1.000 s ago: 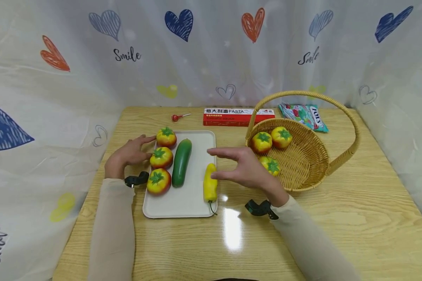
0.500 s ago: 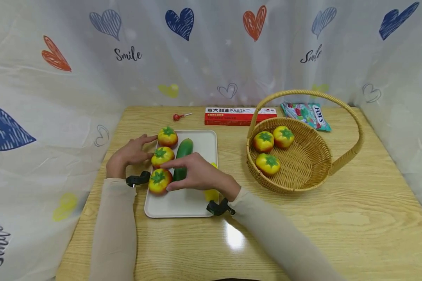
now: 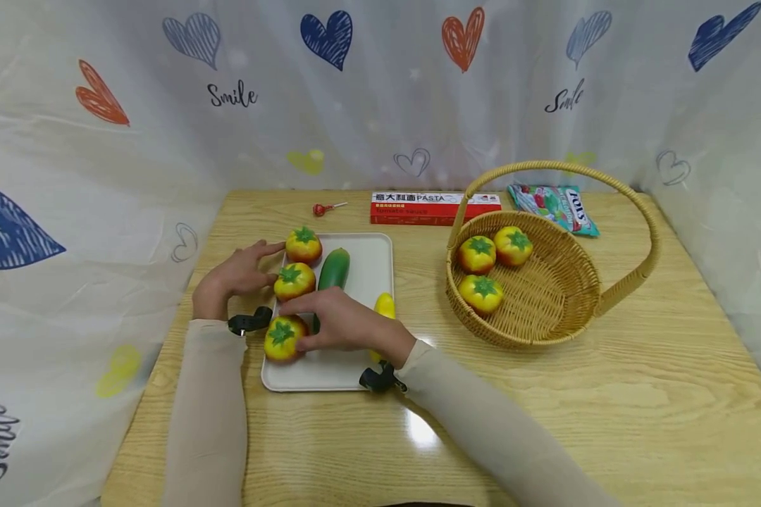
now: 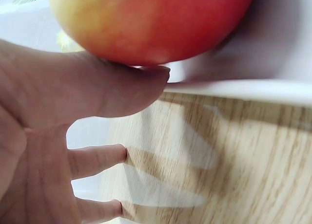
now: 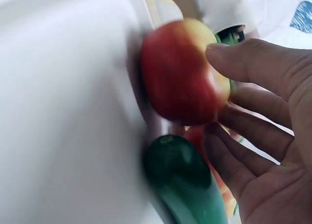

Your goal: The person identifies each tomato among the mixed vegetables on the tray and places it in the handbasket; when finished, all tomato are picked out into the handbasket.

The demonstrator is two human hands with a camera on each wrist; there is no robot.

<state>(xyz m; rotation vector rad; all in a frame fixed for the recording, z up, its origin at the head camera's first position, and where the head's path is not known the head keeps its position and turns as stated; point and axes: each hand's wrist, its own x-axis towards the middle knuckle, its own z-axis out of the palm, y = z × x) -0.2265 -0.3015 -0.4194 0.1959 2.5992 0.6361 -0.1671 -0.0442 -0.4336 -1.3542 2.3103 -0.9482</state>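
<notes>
In the head view, a white tray (image 3: 330,377) holds three yellow-red persimmon-like fruits with green leafy tops in a column along its left side. My right hand (image 3: 339,320) grips the nearest fruit (image 3: 283,339), thumb on one side and fingers on the other. My left hand (image 3: 237,273) rests at the tray's left edge with spread fingers, beside the far fruit (image 3: 303,245) and the middle fruit (image 3: 294,282). In the left wrist view its thumb touches a fruit (image 4: 156,24). A green cucumber (image 3: 335,267) and yellow pepper (image 3: 385,306), both partly hidden by my right hand and forearm, lie on the tray.
Right of the tray stands a wicker basket (image 3: 545,310) with a tall arched handle and three similar fruits (image 3: 480,293) inside. Along the back lie a lollipop (image 3: 320,209), a red pasta box (image 3: 412,213) and a teal candy bag (image 3: 558,209).
My right hand has moved left from beside the basket, across the tray to the nearest fruit, which has shifted slightly toward me. My left hand has stayed in place.
</notes>
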